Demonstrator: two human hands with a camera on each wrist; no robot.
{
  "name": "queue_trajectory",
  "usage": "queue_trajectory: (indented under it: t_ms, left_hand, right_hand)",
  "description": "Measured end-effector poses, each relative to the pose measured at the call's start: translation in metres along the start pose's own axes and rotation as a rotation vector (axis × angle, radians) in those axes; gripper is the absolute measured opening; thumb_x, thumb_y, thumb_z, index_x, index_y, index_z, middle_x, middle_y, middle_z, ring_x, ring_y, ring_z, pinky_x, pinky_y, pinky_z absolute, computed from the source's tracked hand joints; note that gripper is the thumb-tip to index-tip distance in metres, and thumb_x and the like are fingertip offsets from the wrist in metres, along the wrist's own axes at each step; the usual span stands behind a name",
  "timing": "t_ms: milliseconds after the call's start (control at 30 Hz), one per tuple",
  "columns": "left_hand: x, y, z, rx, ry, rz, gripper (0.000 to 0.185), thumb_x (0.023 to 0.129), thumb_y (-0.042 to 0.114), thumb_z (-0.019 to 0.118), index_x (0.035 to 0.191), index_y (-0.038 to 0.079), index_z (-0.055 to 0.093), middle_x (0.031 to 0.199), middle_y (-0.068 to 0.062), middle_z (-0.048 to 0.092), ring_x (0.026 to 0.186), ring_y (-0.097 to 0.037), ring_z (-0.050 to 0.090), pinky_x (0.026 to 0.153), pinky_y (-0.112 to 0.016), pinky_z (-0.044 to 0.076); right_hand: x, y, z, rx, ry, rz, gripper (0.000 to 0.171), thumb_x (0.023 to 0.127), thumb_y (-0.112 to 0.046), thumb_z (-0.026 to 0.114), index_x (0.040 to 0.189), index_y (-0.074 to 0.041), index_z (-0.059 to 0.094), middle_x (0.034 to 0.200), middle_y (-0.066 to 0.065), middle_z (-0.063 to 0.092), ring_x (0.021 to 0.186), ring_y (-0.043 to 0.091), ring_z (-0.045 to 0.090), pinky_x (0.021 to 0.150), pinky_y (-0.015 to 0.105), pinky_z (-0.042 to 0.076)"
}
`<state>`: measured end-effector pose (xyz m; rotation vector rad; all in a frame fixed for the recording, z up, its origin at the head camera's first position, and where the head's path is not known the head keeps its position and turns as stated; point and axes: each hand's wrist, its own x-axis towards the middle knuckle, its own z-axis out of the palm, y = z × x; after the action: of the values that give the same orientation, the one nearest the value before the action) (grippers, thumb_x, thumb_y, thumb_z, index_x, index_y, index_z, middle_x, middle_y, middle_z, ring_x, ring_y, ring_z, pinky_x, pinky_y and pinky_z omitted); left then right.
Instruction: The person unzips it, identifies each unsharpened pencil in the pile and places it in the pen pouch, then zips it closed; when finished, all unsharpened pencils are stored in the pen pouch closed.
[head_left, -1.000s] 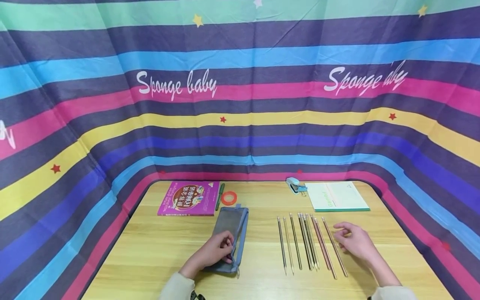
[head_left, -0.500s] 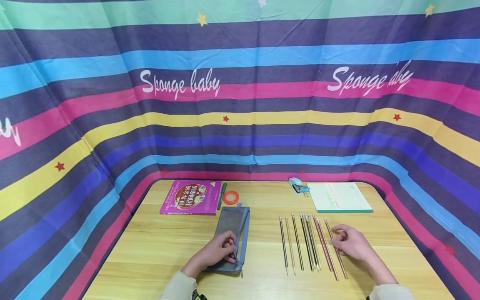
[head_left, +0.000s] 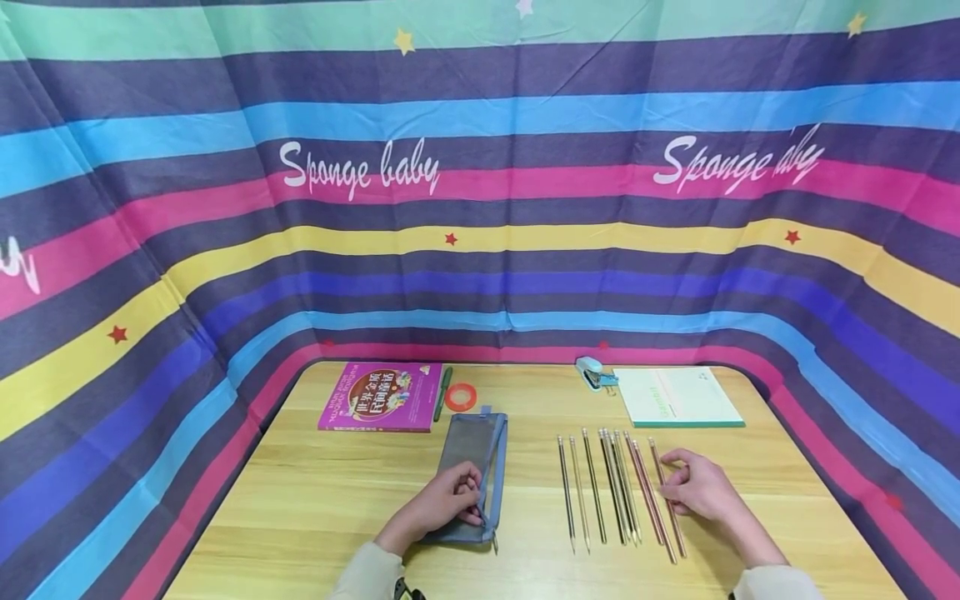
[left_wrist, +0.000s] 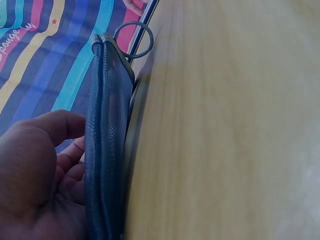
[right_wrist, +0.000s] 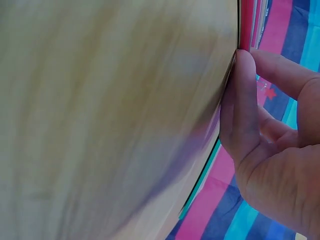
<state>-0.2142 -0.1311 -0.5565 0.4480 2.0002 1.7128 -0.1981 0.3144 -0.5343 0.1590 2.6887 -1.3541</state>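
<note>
My left hand (head_left: 450, 498) grips the near edge of a grey-blue mesh pencil case (head_left: 467, 437), which lies flat with its zip side parted. In the left wrist view the fingers curl against the case (left_wrist: 95, 155), and a dark ring (left_wrist: 151, 40) shows by its end. Several pencils (head_left: 588, 475) lie in a loose row right of the case, eraser ends away from me. At the row's right end, my right hand (head_left: 701, 487) pinches a reddish pencil (head_left: 678, 533) still low over the table; thumb and index almost meet in the right wrist view.
Behind the case are a purple book (head_left: 382, 396), a green pen (head_left: 441, 396) and an orange tape ring (head_left: 461, 397). A light-blue stapler (head_left: 594, 373) and a pale notebook (head_left: 678, 396) sit at the back right. Striped cloth (head_left: 480, 292) surrounds the wooden table (head_left: 300, 517).
My right hand has moved left onto the rightmost pencil, and that pencil's near end has swung left. My left hand and the pencil case have shifted slightly right.
</note>
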Motion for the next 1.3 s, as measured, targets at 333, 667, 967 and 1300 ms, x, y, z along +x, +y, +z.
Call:
queue_trajectory:
  t_ms: [333,667,967,1300]
  left_hand:
    - [0.0,0.0,0.0,-0.014,-0.001,-0.007,0.014,0.103,0.003,0.055,0.113,-0.006,0.054,0.084,-0.006,0.062,0.077,-0.018,0.072,0.074,-0.034,0.069]
    - [0.0,-0.003,0.001,-0.018,-0.003,-0.015,0.009,0.102,0.002,0.055,0.11,-0.003,0.055,0.083,-0.005,0.062,0.074,-0.017,0.071,0.072,-0.032,0.069]
    - [0.0,-0.003,0.001,-0.024,0.003,-0.007,0.011,0.102,0.002,0.055,0.111,-0.005,0.054,0.083,-0.005,0.062,0.074,-0.016,0.072,0.073,-0.032,0.069]
    - [-0.002,0.001,0.0,-0.003,0.007,-0.001,0.015,0.102,0.003,0.056,0.113,-0.007,0.054,0.083,-0.006,0.062,0.075,-0.017,0.073,0.073,-0.033,0.069]
  right_hand:
    - [0.001,-0.007,0.001,0.004,-0.015,0.043,0.06,0.078,0.009,0.072,0.134,0.009,0.05,0.079,0.011,0.064,0.06,0.022,0.063,0.048,0.032,0.061]
    - [0.001,-0.005,0.0,0.012,-0.009,0.058,0.062,0.077,0.007,0.068,0.136,0.009,0.049,0.084,0.012,0.062,0.063,0.023,0.063,0.051,0.036,0.064]
    - [0.0,-0.02,-0.001,0.104,-0.001,-0.014,0.067,0.083,0.006,0.069,0.145,0.009,0.043,0.093,0.016,0.062,0.066,0.024,0.066,0.056,0.037,0.066]
    - [0.0,-0.051,0.03,0.267,-0.049,-0.055,0.069,0.089,0.01,0.065,0.151,0.007,0.036,0.097,0.017,0.059,0.071,0.024,0.067,0.062,0.039,0.068]
